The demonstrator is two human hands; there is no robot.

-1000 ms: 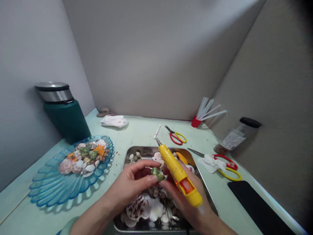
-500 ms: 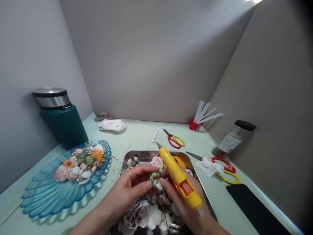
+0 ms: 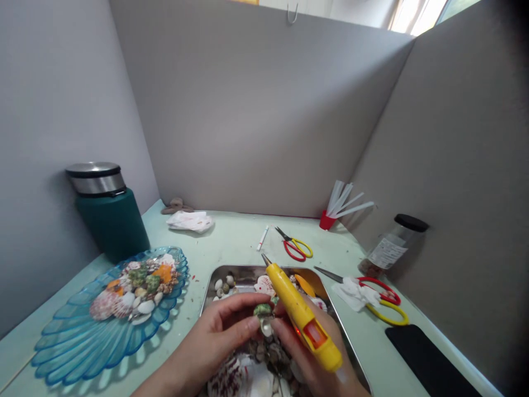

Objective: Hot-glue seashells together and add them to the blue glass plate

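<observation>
Pinching a green shell (image 3: 262, 310) between left hand (image 3: 221, 326) and right hand (image 3: 309, 365), with glue gun (image 3: 298, 309) also in the right. Partly covering the tray (image 3: 247, 288), between plate (image 3: 91, 347) and scissors (image 3: 333, 275).

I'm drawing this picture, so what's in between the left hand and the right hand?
The head view shows a small greenish shell between the left hand and the right hand, held in their fingers, with the metal tray beneath.
</observation>
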